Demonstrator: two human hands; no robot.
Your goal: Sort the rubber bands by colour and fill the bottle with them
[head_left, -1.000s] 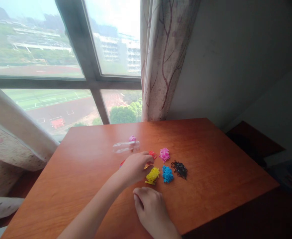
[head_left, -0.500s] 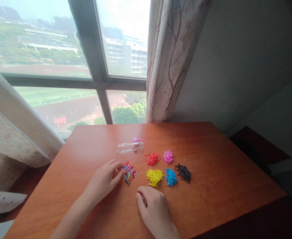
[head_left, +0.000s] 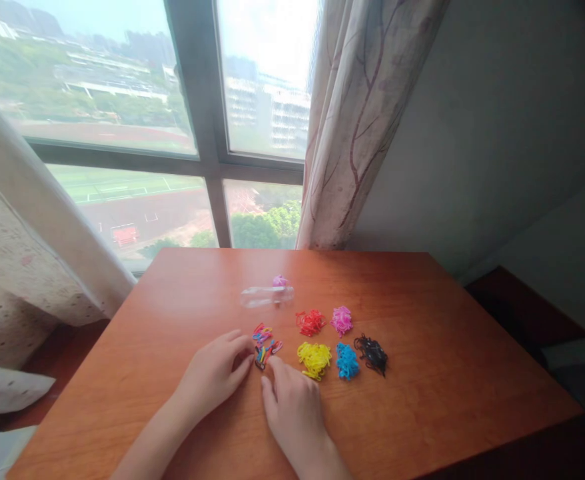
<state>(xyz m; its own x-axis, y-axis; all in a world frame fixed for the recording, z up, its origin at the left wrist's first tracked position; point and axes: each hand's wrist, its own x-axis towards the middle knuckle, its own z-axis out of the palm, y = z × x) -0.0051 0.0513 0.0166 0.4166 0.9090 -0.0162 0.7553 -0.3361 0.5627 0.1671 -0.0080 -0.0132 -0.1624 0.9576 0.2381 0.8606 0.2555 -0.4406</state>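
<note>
And here's the mixed pile (head_left: 267,348) of little loops, many colours jumbled together, on the bench (head_left: 162,333) right between two bare hands. The left hand (head_left: 217,370) comes at it from the side, forearm slanting up from the lower left, wrist low, knuckles arched; its fingers (head_left: 240,341) curl round to the pile's left edge, thumb and forefinger bent toward each other with a slim gap. Is there a loop in there? Can't tell; the tips meet the colours too closely. Over to the right hand (head_left: 295,403), back up, reaching in from below, its forefinger at the pile's near edge, thumb tucked alongside, the rest folded under; whether it grips anything is hidden too. Facing each other like that, the two hands seem to fence the loops in, handy for picking through small pieces.

Just right of the pile sit the single-colour heaps: yellow heap (head_left: 314,361) nearest, red heap (head_left: 310,323) behind it, then blue heap (head_left: 347,361), pink heap (head_left: 342,321), and black heap (head_left: 373,355) farthest right. Those gaps look meant to keep colours from mingling. Farther back lies a clear plastic piece (head_left: 260,297), with a purplish bundle (head_left: 280,281) behind it, probably parked there to leave room.
</note>
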